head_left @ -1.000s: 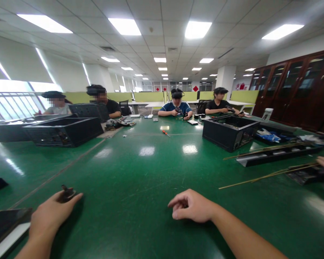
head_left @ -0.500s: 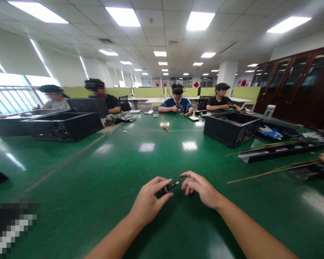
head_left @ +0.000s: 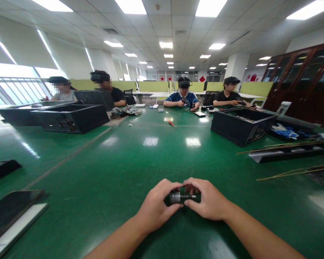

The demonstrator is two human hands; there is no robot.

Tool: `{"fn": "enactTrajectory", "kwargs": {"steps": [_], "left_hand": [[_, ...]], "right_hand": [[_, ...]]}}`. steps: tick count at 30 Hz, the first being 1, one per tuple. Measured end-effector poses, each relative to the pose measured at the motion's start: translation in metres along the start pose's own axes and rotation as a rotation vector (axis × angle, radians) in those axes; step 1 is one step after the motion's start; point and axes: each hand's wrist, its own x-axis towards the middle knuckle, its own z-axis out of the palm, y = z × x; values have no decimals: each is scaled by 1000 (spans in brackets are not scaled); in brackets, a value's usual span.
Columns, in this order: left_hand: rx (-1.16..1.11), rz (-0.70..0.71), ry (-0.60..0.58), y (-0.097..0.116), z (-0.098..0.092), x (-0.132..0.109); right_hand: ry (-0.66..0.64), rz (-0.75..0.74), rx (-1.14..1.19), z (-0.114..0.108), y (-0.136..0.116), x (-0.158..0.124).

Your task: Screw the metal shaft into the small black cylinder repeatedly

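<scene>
A small dark cylindrical tool with a silver collar and a thin metal tip (head_left: pixel 181 197) is held between both hands just above the green table (head_left: pixel 118 169). My left hand (head_left: pixel 155 207) pinches its thick dark end. My right hand (head_left: pixel 209 203) grips the thin tip end with curled fingers. Both hands meet low in the middle of the head view.
Open black computer cases stand at the left (head_left: pixel 70 117) and right (head_left: pixel 241 126). Thin brass-coloured rods (head_left: pixel 286 145) and black panels lie at the right. A dark flat panel (head_left: pixel 10 212) lies near the left edge. A red screwdriver (head_left: pixel 172 123) lies far off. Several people sit at the far end.
My left hand picked the small tool up from the left and carried it to the middle. My right hand came in and closed on its tip. The view tilted down slightly.
</scene>
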Motion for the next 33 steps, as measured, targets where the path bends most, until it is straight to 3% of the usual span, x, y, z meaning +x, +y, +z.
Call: {"fn": "enactTrajectory", "kwargs": {"steps": [8,21,33], "left_hand": [[-13,-17,1,-2,0,1],[-49,-222,15,-5,7,-1],[-6,-210,45,-3,4,1]], "right_hand": [[-49,-73,-21,0,-1,0],[-20,-55,-74,3,1,3],[-15,-41,-96,-1,4,3]]}}
